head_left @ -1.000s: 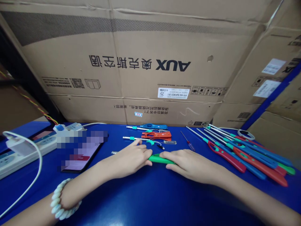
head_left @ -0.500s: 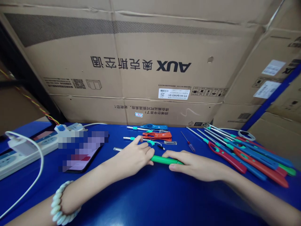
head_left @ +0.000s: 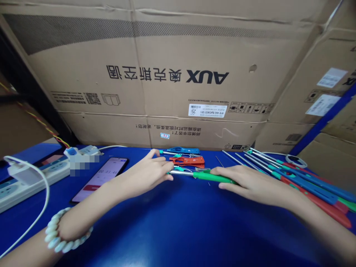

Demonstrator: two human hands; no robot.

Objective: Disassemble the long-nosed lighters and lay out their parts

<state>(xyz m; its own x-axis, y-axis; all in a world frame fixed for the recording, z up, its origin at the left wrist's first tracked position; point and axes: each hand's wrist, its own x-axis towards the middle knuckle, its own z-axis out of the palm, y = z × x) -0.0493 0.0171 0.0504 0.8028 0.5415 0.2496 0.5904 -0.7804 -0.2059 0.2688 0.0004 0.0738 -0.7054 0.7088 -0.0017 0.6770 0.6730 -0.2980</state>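
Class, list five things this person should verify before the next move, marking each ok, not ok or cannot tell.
1. Right hand on the green handle: ok, gripping it.
2. Left hand firmly on the metal tube: cannot tell; it is at the tube's end, but the grip is hidden.
3. Orange casing and blue casing visible beyond the tube: ok.
4. Thin rod wholly in view: not ok, the right hand covers its near end.
5. Phone screen lit: ok.

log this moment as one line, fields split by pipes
left hand: holding metal rod | right hand: gripping green handle | beyond hands: orange casing, blue casing | left side: phone | right side: lighters
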